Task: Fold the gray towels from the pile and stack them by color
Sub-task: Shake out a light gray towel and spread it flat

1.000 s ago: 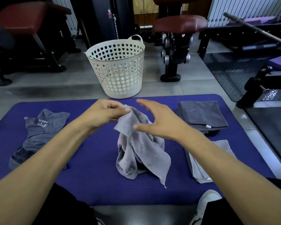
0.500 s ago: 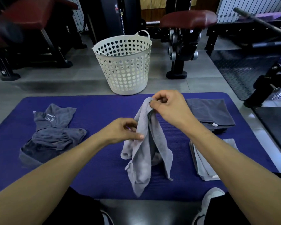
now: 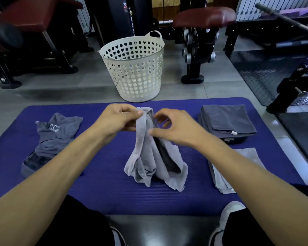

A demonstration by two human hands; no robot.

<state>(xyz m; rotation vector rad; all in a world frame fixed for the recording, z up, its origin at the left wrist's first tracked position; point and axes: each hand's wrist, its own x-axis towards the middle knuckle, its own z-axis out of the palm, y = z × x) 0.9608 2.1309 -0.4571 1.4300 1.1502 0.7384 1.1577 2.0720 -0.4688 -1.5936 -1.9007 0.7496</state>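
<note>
Left hand (image 3: 116, 119) now up pinching light gray towel (image 3: 149, 153) top, right hand (image 3: 174, 128) loosened beside.

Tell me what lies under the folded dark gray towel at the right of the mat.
More folded dark gray layers show beneath the dark gray towel, resting on the purple mat. Their number is hidden.
</note>
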